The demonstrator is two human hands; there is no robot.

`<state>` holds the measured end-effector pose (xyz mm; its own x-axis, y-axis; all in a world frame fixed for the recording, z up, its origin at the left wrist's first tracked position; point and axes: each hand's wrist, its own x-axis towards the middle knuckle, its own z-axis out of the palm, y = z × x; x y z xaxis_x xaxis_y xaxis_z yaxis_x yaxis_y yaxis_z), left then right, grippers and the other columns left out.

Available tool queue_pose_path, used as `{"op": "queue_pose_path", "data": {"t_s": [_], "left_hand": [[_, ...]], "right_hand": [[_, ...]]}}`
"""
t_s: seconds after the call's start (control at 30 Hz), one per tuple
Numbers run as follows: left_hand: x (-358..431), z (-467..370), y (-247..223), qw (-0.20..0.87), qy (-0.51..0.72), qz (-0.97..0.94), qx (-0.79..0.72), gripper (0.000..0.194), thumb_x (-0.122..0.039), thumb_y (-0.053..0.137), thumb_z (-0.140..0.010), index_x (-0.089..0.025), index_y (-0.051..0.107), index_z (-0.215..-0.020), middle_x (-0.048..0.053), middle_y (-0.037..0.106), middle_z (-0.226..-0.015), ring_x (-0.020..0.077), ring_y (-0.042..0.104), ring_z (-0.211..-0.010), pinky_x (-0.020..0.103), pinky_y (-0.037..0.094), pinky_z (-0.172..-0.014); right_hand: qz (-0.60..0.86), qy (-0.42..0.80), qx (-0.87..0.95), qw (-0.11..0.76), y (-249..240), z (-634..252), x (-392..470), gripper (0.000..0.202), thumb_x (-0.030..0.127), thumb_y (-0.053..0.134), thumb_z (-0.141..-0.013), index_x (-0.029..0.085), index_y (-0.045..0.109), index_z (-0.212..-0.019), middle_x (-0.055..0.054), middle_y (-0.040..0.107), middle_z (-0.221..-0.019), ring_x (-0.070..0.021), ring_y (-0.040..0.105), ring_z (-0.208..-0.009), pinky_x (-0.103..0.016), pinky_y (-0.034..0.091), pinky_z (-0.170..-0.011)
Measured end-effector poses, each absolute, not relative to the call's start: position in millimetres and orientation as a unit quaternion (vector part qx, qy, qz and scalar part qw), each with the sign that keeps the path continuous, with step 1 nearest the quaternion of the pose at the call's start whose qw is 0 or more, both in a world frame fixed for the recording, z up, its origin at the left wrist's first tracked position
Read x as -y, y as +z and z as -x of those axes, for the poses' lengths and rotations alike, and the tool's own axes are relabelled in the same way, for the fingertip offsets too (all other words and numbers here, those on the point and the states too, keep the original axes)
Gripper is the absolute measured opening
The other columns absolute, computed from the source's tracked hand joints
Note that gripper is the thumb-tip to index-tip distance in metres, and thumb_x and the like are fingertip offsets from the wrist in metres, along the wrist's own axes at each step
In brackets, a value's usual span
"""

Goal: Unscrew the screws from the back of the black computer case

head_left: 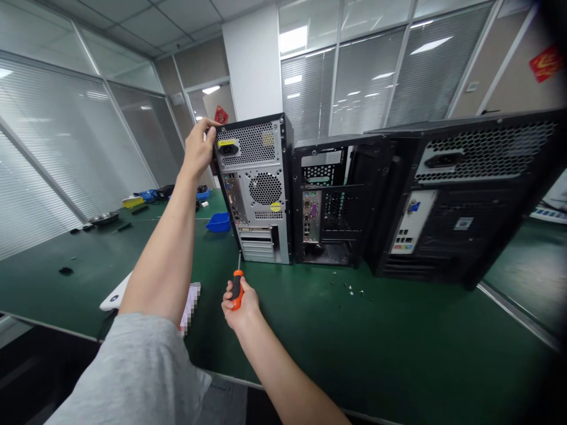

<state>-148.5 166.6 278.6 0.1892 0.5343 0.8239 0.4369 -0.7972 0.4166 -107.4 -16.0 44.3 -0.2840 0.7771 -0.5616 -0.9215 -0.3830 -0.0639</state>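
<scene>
**Silver-backed computer case, upright, with two hands and a screwdriver**

Item: silver-backed computer case (261,215), standing on the green surface (398,336), its back panel toward the viewer, between and beyond the two hands.

Left hand (200,147): curled over the case's upper left corner, fingers at the top edge, thumb against the side of the back panel.

Right hand (241,304): closed around the handle of one orange-and-black screwdriver (238,288), shaft pointing up, tip at the case's lower left corner. Whether the tip sits in a screw is too small to tell.

Right of the right hand: several loose screws (351,290), scattered. Beyond them, two black cases: an open-backed case (345,239), just beside the silver-backed one, and a larger black case (469,236), farther right.

Below the left hand, to its right: one blue tray (218,223).

Left of the left hand, farther off: one metal bowl (104,219); one yellow container (133,202).
</scene>
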Motion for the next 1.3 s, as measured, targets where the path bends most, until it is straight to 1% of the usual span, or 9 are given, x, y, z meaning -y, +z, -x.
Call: {"op": "queue_pose_path", "data": {"t_s": [0.1,0.3,0.63,0.8,0.97,1.03,1.1,1.23,1.3], "left_hand": [[-166,148,278,0.047,0.548,-0.772,-0.318,0.031,-0.049,0.036,-0.089,-0.025,0.051,-0.102,0.0,0.06,-0.111,0.0238,0.038,-0.126,0.052,0.035,-0.103],[-171,148,278,0.035,0.568,-0.767,-0.297,0.033,-0.053,0.046,-0.082,-0.026,0.058,-0.096,0.005,0.06,-0.113,0.0275,0.045,-0.119,0.048,0.038,-0.101],[-169,149,278,0.034,0.578,-0.759,-0.299,0.029,-0.046,0.045,-0.084,-0.025,0.06,-0.097,0.006,0.062,-0.11,0.0251,0.047,-0.116,0.047,0.033,-0.104],[-169,152,276,0.034,0.563,-0.772,-0.294,0.034,-0.049,0.042,-0.086,-0.024,0.058,-0.103,0.006,0.061,-0.114,0.0252,0.047,-0.118,0.049,0.032,-0.104],[-151,163,272,0.032,0.536,-0.791,-0.293,0.052,-0.056,0.051,-0.079,-0.027,0.048,-0.122,0.011,0.052,-0.129,0.0287,0.045,-0.123,0.048,0.034,-0.102],[-129,169,265,0.025,0.551,-0.777,-0.303,0.057,-0.056,0.053,-0.078,-0.027,0.044,-0.127,0.012,0.05,-0.132,0.0286,0.048,-0.12,0.046,0.037,-0.1],[-98,176,254,0.015,0.544,-0.767,-0.34,0.053,-0.053,0.054,-0.078,-0.025,0.049,-0.123,0.012,0.055,-0.126,0.0271,0.055,-0.11,0.043,0.042,-0.095],[-25,191,220,-0.004,0.42,-0.771,-0.479,0.032,-0.049,0.047,-0.081,-0.025,0.064,-0.096,0.007,0.068,-0.094,0.0257,0.062,-0.089,0.04,0.046,-0.085],[9,199,193,0.0,0.388,-0.761,-0.52,0.033,-0.051,0.045,-0.082,-0.027,0.063,-0.095,0.005,0.068,-0.091,0.0248,0.063,-0.086,0.038,0.048,-0.08]], "right_hand": [[0.233,0.782,-0.138,0.561,45,114,16,0.038,0.032,0.029,-0.095,0.016,0.049,-0.068,0.003,0.043,-0.057,-0.0032,0.035,-0.037,-0.012,0.019,-0.033],[0.155,0.762,-0.14,0.612,47,128,11,0.043,0.028,0.02,-0.095,0.016,0.05,-0.067,0.004,0.037,-0.058,-0.0037,0.032,-0.04,-0.011,0.022,-0.035],[0.1,0.753,-0.154,0.631,49,129,10,0.039,0.023,0.022,-0.091,0.015,0.051,-0.068,0.004,0.035,-0.061,-0.0038,0.029,-0.04,-0.01,0.024,-0.034],[0.114,0.766,-0.165,0.611,57,120,11,0.038,0.037,0.027,-0.092,0.017,0.044,-0.065,0.002,0.039,-0.064,-0.0023,0.028,-0.04,-0.008,0.024,-0.032],[0.146,0.767,-0.186,0.596,59,121,13,0.025,0.029,0.038,-0.092,0.019,0.04,-0.069,0.007,0.031,-0.058,-0.0014,0.033,-0.041,-0.006,0.026,-0.035],[0.166,0.766,-0.189,0.591,58,121,13,0.021,0.027,0.04,-0.092,0.019,0.04,-0.072,0.007,0.033,-0.058,-0.0015,0.037,-0.042,-0.006,0.029,-0.036],[0.188,0.771,-0.185,0.58,58,122,12,0.02,0.028,0.043,-0.091,0.019,0.041,-0.073,0.007,0.038,-0.058,-0.0022,0.042,-0.044,-0.007,0.032,-0.038],[0.233,0.78,-0.165,0.556,58,120,10,0.025,0.033,0.047,-0.09,0.019,0.042,-0.07,0.005,0.043,-0.056,-0.0038,0.043,-0.043,-0.011,0.038,-0.039],[0.255,0.782,-0.15,0.548,57,119,8,0.026,0.035,0.048,-0.09,0.019,0.043,-0.07,0.005,0.045,-0.055,-0.0043,0.044,-0.042,-0.012,0.039,-0.04]]}}
